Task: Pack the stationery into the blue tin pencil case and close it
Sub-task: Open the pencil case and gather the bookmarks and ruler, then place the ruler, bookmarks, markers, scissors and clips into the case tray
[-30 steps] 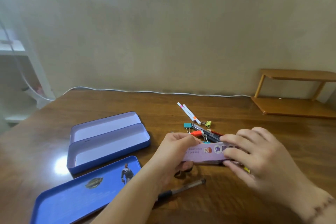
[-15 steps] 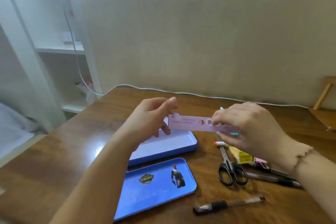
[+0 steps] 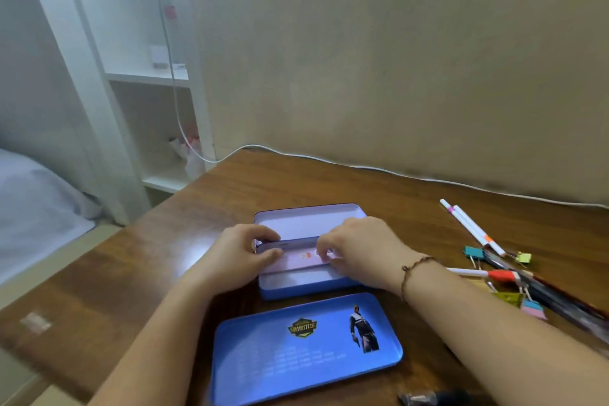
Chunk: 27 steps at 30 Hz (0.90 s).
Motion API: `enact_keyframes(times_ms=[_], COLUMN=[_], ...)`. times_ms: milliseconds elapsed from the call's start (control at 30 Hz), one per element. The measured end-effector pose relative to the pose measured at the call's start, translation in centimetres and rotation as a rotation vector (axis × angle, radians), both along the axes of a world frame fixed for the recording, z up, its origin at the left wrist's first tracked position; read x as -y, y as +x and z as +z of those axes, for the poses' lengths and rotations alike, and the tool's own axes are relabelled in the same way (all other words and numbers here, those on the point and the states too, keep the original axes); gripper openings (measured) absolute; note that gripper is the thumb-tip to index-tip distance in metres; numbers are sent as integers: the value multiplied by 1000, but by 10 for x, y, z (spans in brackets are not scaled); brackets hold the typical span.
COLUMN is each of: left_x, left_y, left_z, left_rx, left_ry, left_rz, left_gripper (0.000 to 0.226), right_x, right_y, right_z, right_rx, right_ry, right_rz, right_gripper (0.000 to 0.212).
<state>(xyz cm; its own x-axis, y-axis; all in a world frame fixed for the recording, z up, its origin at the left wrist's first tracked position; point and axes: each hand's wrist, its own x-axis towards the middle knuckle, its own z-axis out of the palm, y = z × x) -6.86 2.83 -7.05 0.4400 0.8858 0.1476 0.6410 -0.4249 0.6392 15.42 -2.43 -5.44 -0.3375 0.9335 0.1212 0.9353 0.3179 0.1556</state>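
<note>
The blue tin pencil case (image 3: 296, 288) lies open on the wooden desk, its hinged inner tray (image 3: 309, 219) tilted back behind it. My left hand (image 3: 240, 257) and my right hand (image 3: 359, 250) each pinch one end of a pink ruler (image 3: 301, 259) and hold it low inside the case's base. The separate blue lid (image 3: 306, 344), printed with a figure and a badge, rests flat nearer to me. Loose stationery sits to the right: two white pens (image 3: 468, 224), binder clips (image 3: 474, 252), a red-capped pen (image 3: 494, 273) and dark pens (image 3: 560, 300).
A white cable (image 3: 379, 170) runs along the desk's back edge by the wall. White shelving (image 3: 148, 82) stands left of the desk, with a bed (image 3: 33, 208) beyond it. A dark pen tip (image 3: 418, 399) shows at the bottom edge.
Both hands carried the pink ruler left from the stationery pile, then lowered it from mid-air into the open case. The view swung left with them.
</note>
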Motion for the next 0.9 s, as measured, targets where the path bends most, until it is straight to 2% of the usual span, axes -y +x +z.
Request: enact_keyframes(times_ms=[133,333,433,667,767,900], left_x=[1,-4,-4,-6,-5,0], left_y=[0,2,3,9,17,28], left_z=[1,-3,-5,-5,-1,9], left_rx=[-8,-47,-64,-149,-228,-420], left_ry=[-6,36,48,108,155,194], left_rz=[-36,-22,-43,-6,-9,-39], left_gripper=[36,32,41,44,47,50], right_x=[-1,1,1,16,39,89], right_y=[-3,-3,-2,11,21,56], right_z=[-1,0,1,6,15,38], right_rx=[20,93,71,-279,-365,-453], right_ry=[-18,93,91,-52,-127,76], right_rz=[5,-42,-60,-167,-158,-145], right_gripper=[18,24,24,25,26,22])
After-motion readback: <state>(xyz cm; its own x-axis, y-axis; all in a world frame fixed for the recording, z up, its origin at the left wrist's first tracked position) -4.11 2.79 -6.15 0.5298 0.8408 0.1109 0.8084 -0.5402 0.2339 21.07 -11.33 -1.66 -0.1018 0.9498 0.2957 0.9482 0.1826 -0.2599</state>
